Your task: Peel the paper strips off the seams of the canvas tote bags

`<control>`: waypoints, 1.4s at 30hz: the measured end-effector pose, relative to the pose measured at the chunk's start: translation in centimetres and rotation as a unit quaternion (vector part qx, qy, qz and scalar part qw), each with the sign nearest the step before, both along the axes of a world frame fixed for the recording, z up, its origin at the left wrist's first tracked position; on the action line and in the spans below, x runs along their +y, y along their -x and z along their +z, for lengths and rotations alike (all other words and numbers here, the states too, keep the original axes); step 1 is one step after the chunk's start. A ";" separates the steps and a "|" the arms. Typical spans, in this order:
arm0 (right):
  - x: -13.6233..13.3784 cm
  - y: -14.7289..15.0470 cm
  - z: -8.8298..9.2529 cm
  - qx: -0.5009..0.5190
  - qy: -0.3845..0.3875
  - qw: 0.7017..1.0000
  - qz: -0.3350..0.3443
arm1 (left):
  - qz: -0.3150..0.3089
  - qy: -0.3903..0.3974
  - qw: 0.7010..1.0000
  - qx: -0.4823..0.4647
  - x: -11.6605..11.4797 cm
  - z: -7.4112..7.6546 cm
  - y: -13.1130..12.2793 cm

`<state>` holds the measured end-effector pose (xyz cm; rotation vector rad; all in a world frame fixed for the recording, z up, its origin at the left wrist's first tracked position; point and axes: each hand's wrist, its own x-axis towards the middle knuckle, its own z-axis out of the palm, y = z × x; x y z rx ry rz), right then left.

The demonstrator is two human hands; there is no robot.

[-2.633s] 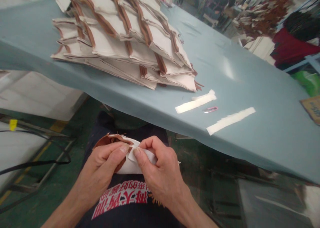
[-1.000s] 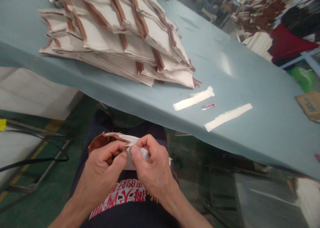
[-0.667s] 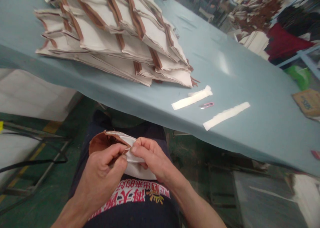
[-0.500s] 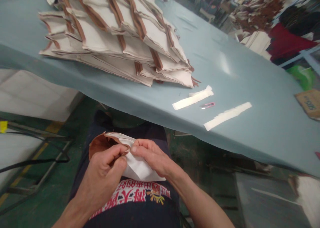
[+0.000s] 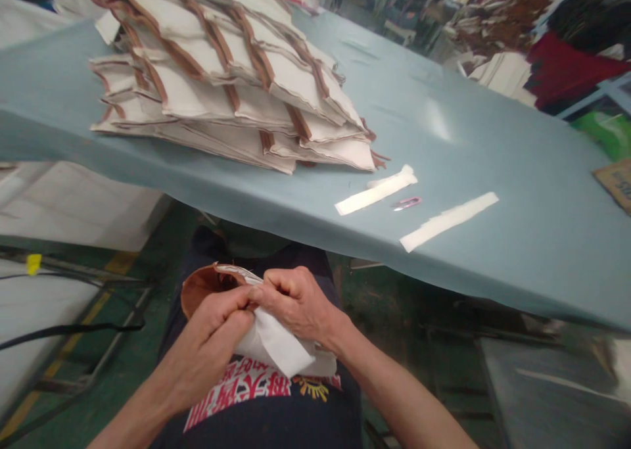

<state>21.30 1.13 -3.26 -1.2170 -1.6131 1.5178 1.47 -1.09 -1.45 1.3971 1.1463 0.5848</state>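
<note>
Over my lap, both hands pinch a small white fabric piece (image 5: 276, 344) with a brown lining (image 5: 197, 291). My left hand (image 5: 217, 334) grips its brown-edged rim with thumb and fingers closed. My right hand (image 5: 296, 301) is closed on the white cloth right beside the left thumb. The white part hangs down below my hands onto my dark shirt with red print.
A blue-grey table (image 5: 493, 160) spans the view above my lap. A tall stack of white pieces with brown straps (image 5: 236, 94) sits on it at the left. Two white strips (image 5: 374, 192) (image 5: 448, 220) and a small pink clip (image 5: 407, 203) lie near its front edge.
My right hand has turned from above the cloth to gripping it from the right. More white fabric now hangs out below my hands. The camera view shifted slightly.
</note>
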 end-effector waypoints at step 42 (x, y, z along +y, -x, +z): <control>-2.8 -1.8 3.7 0.046 0.166 0.985 -0.023 | 0.052 0.095 0.994 -0.002 -1.8 -2.5 1.9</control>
